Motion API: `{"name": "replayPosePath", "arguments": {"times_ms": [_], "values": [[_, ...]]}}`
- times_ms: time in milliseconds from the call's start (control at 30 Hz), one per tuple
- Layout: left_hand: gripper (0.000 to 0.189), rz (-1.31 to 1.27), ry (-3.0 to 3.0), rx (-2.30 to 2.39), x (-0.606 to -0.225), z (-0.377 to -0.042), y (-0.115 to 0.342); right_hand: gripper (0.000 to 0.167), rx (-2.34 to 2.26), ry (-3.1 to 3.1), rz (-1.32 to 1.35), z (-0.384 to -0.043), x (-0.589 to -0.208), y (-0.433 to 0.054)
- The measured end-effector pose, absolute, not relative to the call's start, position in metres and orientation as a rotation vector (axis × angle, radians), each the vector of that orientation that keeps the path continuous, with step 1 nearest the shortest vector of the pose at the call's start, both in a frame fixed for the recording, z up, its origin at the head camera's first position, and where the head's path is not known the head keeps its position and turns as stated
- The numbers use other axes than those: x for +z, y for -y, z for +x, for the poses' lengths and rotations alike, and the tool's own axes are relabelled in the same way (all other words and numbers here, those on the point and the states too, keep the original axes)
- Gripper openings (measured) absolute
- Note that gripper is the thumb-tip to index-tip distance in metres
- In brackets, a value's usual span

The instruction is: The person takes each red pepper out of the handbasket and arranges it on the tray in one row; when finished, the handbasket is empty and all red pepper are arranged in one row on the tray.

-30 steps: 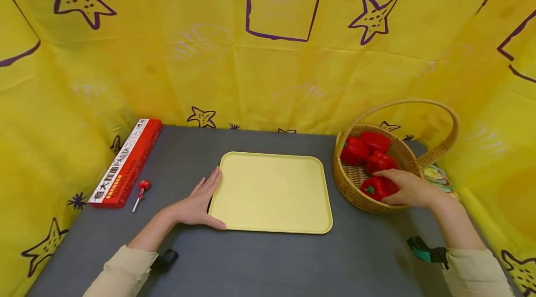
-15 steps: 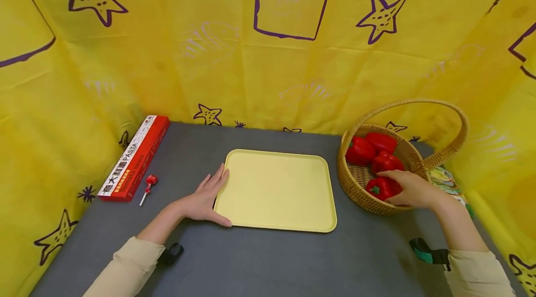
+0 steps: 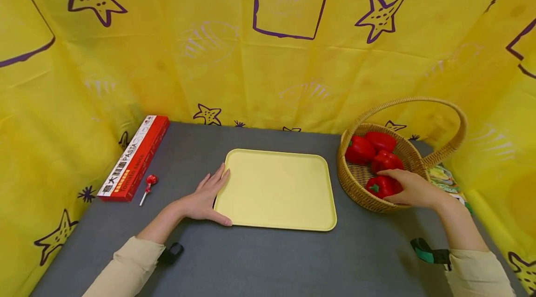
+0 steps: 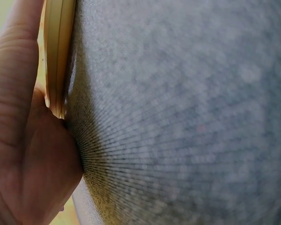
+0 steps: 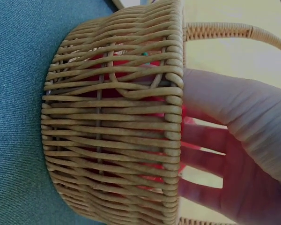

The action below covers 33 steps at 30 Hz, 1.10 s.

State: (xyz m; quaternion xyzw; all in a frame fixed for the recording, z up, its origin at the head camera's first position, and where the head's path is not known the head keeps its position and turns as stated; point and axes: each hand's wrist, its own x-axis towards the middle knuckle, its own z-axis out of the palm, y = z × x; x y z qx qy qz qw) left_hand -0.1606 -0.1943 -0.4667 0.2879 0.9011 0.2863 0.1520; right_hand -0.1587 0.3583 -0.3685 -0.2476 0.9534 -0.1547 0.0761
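Observation:
A yellow rectangular tray (image 3: 278, 190) lies flat on the grey table. My left hand (image 3: 202, 202) rests at its left side, fingers extended along the edge and thumb at the near left corner. In the left wrist view the tray's rim (image 4: 58, 51) runs beside the thumb. Over on the right, my right hand (image 3: 414, 188) reaches into a round wicker basket (image 3: 351, 191) and grips the nearest red bell pepper (image 3: 380, 186), its green stem showing. Three more red peppers (image 3: 361, 150) lie behind it. In the right wrist view the basket's woven wall (image 5: 112, 124) hides the fingertips.
The basket's tall arched handle (image 3: 454, 134) leans to the right. A colourful packet (image 3: 447, 179) lies partly hidden behind the basket. A red pasta box (image 3: 136, 159) and a lollipop (image 3: 148, 186) lie at the left. Yellow printed cloth (image 3: 272, 78) encloses the table's back and sides.
The head view has shifted slightly, moving the whole scene a little to the right in the picture. Both hands keep their places, at the tray and on the bell pepper.

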Motion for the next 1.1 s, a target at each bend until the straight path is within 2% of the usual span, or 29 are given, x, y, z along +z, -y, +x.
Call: {"name": "replayPosePath", "arguments": {"times_ms": [567,1100], "values": [[0.133,0.849,-2.597,0.827,-0.472,-0.162,0.194,0.062,-0.603,-3.001,-0.591,-0.146,-0.375,-0.364],[0.131,0.843,-2.593,0.849,-0.469,-0.161,0.195,0.070,-1.051,-3.021,-0.096,-0.136,-0.396,-0.347]]}}
